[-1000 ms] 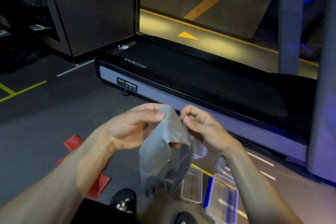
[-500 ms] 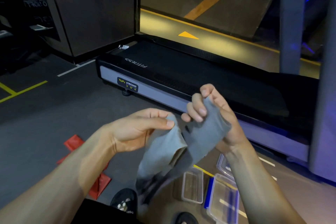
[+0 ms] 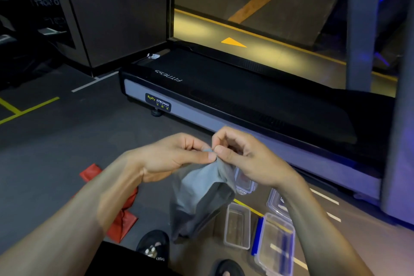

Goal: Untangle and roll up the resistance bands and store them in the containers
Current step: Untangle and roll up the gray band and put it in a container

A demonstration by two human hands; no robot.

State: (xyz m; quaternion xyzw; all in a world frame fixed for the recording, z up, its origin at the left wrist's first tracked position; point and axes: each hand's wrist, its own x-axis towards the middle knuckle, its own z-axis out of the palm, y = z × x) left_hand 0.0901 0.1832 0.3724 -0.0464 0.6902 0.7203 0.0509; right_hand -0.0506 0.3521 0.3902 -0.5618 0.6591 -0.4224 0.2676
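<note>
A grey resistance band (image 3: 199,195) hangs in a loose fold in front of me. My left hand (image 3: 172,157) pinches its top edge between thumb and fingers. My right hand (image 3: 244,157) pinches the same edge right beside it, fingertips almost touching. On the floor to the left a red band (image 3: 121,219) lies partly hidden behind my left forearm. Several clear plastic containers rest on the floor at the lower right: a small open one (image 3: 237,226), a larger one (image 3: 276,242) with a blue clip, and others behind my right arm.
A black and grey treadmill (image 3: 224,105) runs across the floor just beyond my hands. My two feet in black sandals (image 3: 154,246) show at the bottom. A grey pillar (image 3: 396,141) stands at the right. Yellow and white lines mark the dark floor.
My right hand has come down from its raised position and returned to the left hand. The stretched band has slackened and now hangs folded from both pinching hands.
</note>
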